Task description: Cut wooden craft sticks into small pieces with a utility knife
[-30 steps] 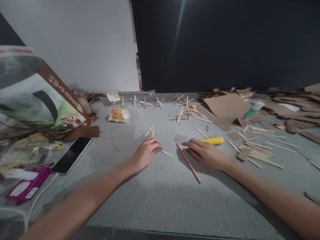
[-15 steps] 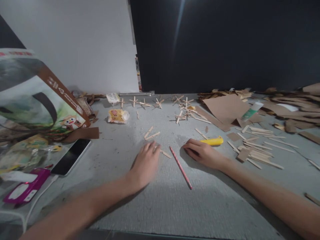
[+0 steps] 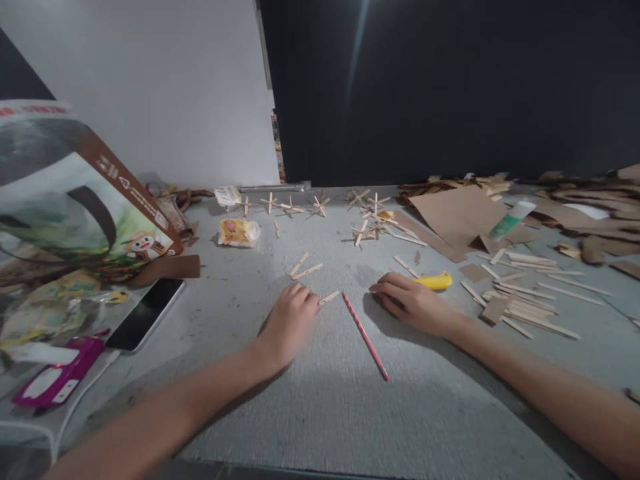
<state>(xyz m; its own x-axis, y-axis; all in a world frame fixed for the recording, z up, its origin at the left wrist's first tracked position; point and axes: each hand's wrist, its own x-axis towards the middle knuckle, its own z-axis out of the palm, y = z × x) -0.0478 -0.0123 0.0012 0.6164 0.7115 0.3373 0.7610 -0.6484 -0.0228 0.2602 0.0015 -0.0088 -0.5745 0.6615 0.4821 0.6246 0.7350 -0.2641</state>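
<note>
My left hand [image 3: 293,323] is closed, its fingertips pinching one end of a short wooden craft stick [image 3: 330,297] close to the table. Just beyond it lie two more short stick pieces [image 3: 306,270], meeting in a V. My right hand [image 3: 415,305] rests on the table with fingers loosely bent and thumb a little apart; I see nothing in it. A yellow utility knife [image 3: 436,281] lies right behind that hand, partly hidden by it. Between my hands is a red patterned pencil [image 3: 366,337].
Several crossed-stick stars [image 3: 319,206] stand along the back. At right are loose craft sticks [image 3: 530,308], cardboard [image 3: 457,213] and a glue stick [image 3: 513,220]. At left are a phone [image 3: 146,315], a purple device [image 3: 60,373], a large printed bag [image 3: 75,193] and a wrapped snack [image 3: 239,233].
The short stick at my left fingertips has turned, its free end swinging away from me. My right hand has stayed nearly still. The whole view has shifted slightly.
</note>
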